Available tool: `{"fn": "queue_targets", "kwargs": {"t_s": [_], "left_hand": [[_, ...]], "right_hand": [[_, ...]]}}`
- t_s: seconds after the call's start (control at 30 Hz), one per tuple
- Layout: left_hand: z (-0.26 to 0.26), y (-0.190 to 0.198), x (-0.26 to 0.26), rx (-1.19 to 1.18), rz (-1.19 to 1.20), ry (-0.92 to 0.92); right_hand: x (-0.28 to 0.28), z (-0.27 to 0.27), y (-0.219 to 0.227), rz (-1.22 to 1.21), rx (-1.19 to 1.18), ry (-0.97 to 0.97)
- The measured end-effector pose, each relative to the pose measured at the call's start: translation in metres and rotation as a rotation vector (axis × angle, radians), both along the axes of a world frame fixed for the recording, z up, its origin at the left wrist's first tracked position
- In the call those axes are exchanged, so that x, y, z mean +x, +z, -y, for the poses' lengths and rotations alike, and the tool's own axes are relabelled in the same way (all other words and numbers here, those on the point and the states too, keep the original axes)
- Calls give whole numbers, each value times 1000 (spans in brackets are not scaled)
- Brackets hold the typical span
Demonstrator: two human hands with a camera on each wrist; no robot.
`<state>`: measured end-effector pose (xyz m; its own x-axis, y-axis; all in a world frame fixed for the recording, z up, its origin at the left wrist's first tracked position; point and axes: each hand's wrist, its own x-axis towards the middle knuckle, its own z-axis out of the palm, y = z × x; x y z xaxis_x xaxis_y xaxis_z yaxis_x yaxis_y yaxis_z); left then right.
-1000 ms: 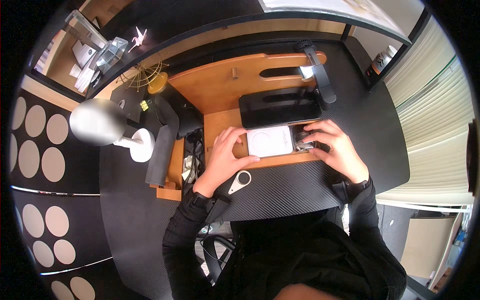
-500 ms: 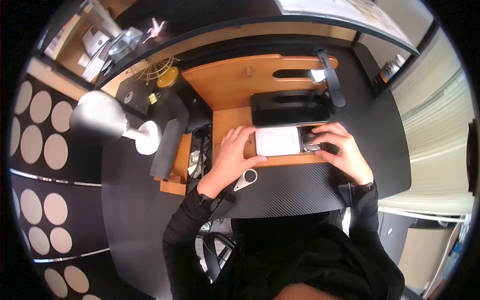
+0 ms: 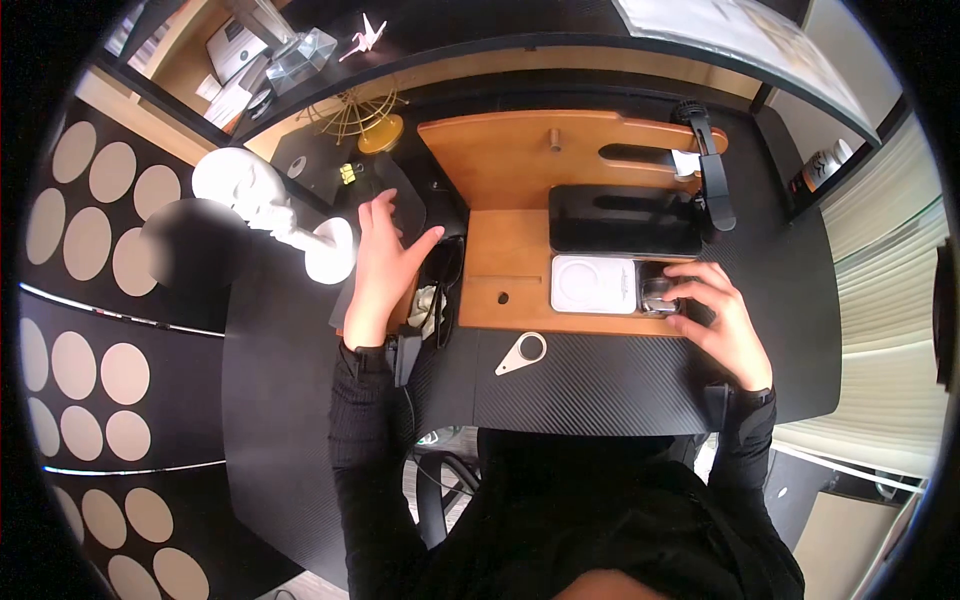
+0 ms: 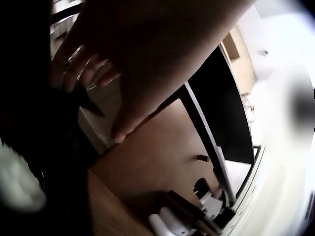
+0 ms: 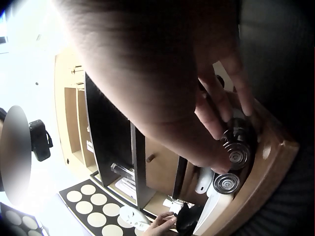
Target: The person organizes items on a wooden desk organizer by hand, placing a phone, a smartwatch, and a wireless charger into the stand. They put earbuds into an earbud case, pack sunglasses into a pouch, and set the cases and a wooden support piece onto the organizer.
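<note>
My right hand (image 3: 725, 325) holds a black and chrome electric shaver (image 3: 658, 291) between thumb and fingers, at the right end of the wooden desk organizer (image 3: 500, 240). Two round metal shaver heads (image 5: 238, 156) show in the right wrist view. Left of the shaver lies a white flat box (image 3: 593, 284) with a ring on its face. Behind both, a black phone (image 3: 625, 220) leans in the organizer. My left hand (image 3: 385, 265) is raised at the organizer's left side, thumb and fingers spread, nothing in it. Below it are black glasses (image 3: 447, 265) and a crumpled white tissue (image 3: 427, 308).
A beige teardrop-shaped object (image 3: 522, 352) lies in front of the organizer. A white mannequin-like lamp (image 3: 330, 250) stands at left, near a gold wire ornament (image 3: 375, 130). A black headset-like item (image 3: 712, 175) hangs at the organizer's right end. A black shelf (image 3: 550, 55) spans the back.
My left hand has left the white box and moved left over the side compartment. The right hand stays at the shaver. The head view has shifted left.
</note>
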<state>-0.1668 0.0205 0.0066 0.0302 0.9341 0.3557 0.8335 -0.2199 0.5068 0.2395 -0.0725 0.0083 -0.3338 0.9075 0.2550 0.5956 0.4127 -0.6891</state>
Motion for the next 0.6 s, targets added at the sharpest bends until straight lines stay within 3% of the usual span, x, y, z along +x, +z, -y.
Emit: {"fn": "queue_targets", "kwargs": {"t_s": [0.43, 0.6], "left_hand": [[-3, -10, 5, -44, -85, 94], [-9, -14, -4, 131, -78, 65]], "right_hand": [[1, 0, 0, 0, -21, 2], [2, 0, 0, 5, -12, 11]]}}
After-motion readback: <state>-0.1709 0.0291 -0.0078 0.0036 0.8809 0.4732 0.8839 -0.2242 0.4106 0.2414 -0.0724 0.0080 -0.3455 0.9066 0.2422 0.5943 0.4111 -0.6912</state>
